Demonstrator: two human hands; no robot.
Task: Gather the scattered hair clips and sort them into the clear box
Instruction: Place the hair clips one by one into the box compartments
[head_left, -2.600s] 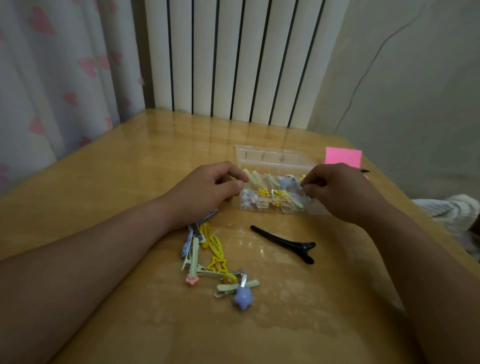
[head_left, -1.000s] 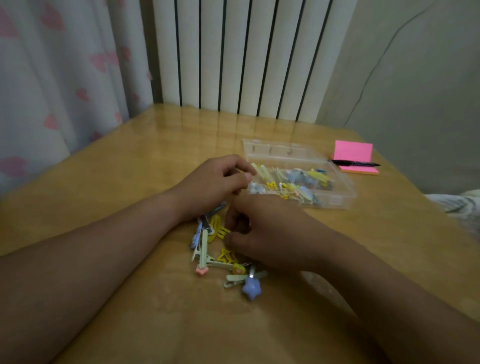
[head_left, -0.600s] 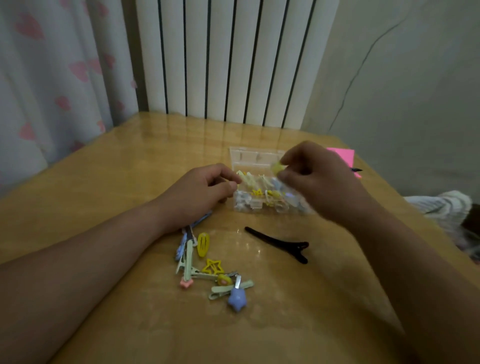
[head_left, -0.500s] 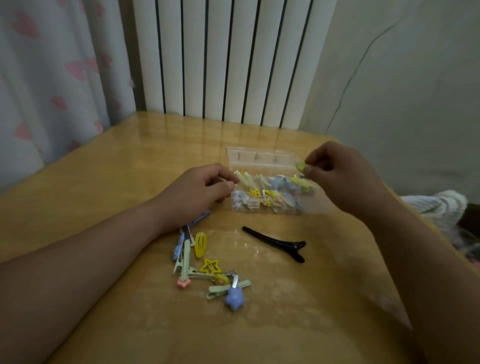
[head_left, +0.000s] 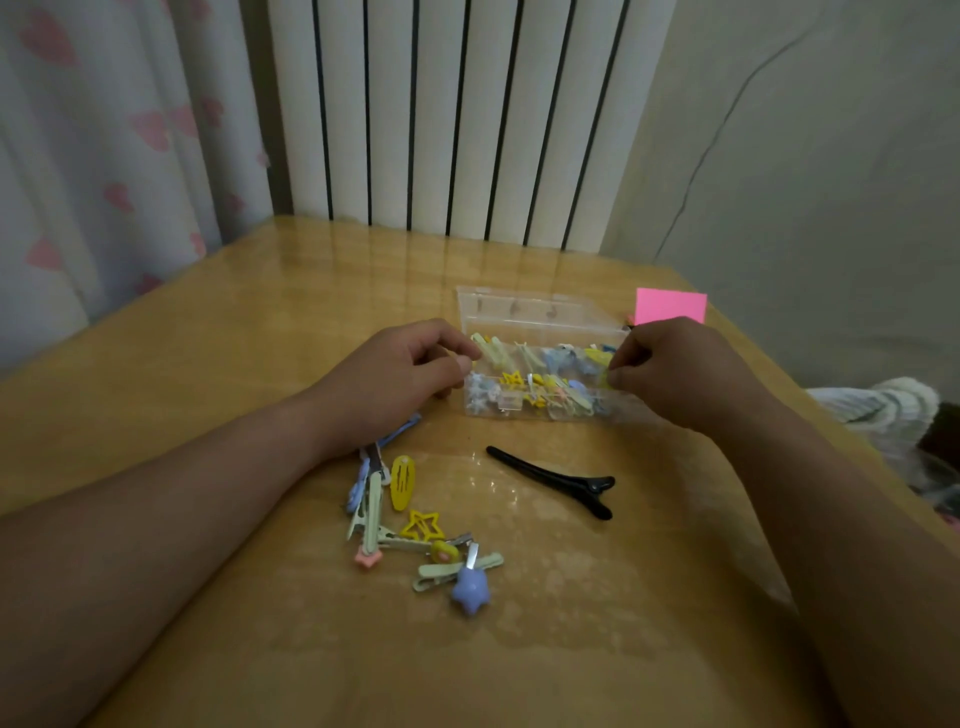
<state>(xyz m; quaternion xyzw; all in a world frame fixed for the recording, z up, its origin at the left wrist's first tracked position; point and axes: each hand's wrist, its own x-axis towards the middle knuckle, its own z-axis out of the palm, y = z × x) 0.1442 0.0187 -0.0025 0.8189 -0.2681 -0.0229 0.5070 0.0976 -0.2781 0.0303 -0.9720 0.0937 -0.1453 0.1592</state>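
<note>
The clear box (head_left: 524, 312) stands open at mid-table with several coloured clips inside. My left hand (head_left: 395, 374) rests at its left end, thumb and fingers pinching the box's edge. My right hand (head_left: 680, 374) hovers over the box's right end, fingertips pinched on a small yellow clip (head_left: 604, 378). A loose pile lies nearer me: a yellow oval clip (head_left: 402, 482), a yellow star clip (head_left: 423, 526), pale green clips (head_left: 371, 514), and a purple star clip (head_left: 470, 592). A long black clip (head_left: 556, 480) lies apart, to the right of the pile.
A pink sticky-note pad (head_left: 671, 306) sits behind the box near the table's right edge. A white radiator (head_left: 441, 114) and a heart-patterned curtain (head_left: 104, 156) stand beyond the far edge. Bundled cloth (head_left: 883, 415) lies off the table at right.
My right hand took a yellow clip from the pile, carried it up over the box and has now lowered it to the box's right end. My left hand stayed at the box.
</note>
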